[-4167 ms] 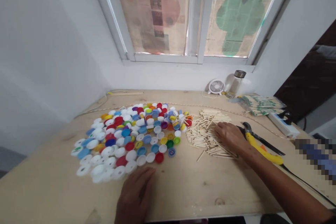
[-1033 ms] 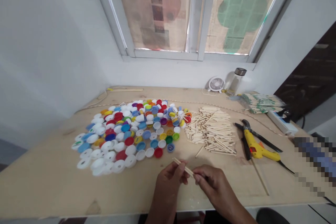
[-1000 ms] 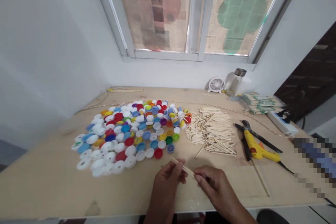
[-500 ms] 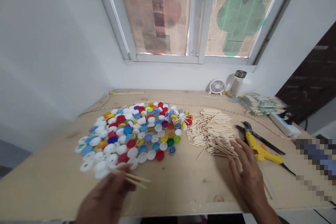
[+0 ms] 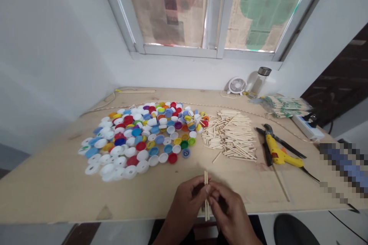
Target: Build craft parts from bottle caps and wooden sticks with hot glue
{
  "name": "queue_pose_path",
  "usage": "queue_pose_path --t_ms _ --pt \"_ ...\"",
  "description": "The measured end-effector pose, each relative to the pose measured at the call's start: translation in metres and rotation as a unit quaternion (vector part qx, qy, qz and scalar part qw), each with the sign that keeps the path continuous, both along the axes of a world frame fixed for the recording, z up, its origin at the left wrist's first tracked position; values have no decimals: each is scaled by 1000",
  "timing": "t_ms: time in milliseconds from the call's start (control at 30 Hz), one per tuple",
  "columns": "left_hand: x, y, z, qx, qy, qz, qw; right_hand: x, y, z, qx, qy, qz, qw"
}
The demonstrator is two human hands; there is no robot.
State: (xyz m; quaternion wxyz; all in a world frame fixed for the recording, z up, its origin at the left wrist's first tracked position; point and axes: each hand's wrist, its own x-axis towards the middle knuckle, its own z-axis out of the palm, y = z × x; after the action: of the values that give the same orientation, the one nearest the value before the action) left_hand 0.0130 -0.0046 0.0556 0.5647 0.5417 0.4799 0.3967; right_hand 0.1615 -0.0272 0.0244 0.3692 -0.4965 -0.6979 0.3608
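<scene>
Close to the table's front edge, my left hand [image 5: 188, 203] and my right hand [image 5: 228, 206] meet fingertip to fingertip. Between them stand a few short wooden sticks [image 5: 206, 213], side by side and pointing away from me. The left thumb and fingers are closed around the sticks. My right fingers pinch at the same sticks from the other side; how many they grip is hidden. Beyond the hands lies a pile of wooden sticks [image 5: 235, 134]. To its left spreads a heap of colourful plastic bottle caps [image 5: 140, 145], with a cluster of sticks and caps [image 5: 195, 119] at its right end.
A yellow glue gun [image 5: 277, 153] lies across black-handled pliers [image 5: 264, 147] on the right, its cable running off the table. Farther back are a white fan [image 5: 237, 85], a glass bottle [image 5: 258, 83], bagged sticks [image 5: 287, 106] and a power strip [image 5: 309, 127].
My left hand has moved right with its sticks, away from the caps. My right hand has left the stick pile and come in toward me, so both hands now meet at the sticks.
</scene>
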Motion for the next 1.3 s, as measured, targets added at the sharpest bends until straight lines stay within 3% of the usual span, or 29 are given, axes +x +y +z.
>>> queue_pose_path --t_ms 500,700,967,1133,1300 --pt "-6 3 -11 -19 -13 -26 999 -6 4 7 -8 -5 -29 1000" --pt "-11 3 -9 10 100 54 993 0 8 7 79 -62 -28 995" --pt "-14 3 -10 149 315 62 935 10 18 5 203 -174 -23 963" --pt "-12 3 -16 226 418 49 879 13 21 1 214 -220 -13 952" --pt "-9 2 -16 260 466 42 844 18 22 2 207 -257 -7 944"
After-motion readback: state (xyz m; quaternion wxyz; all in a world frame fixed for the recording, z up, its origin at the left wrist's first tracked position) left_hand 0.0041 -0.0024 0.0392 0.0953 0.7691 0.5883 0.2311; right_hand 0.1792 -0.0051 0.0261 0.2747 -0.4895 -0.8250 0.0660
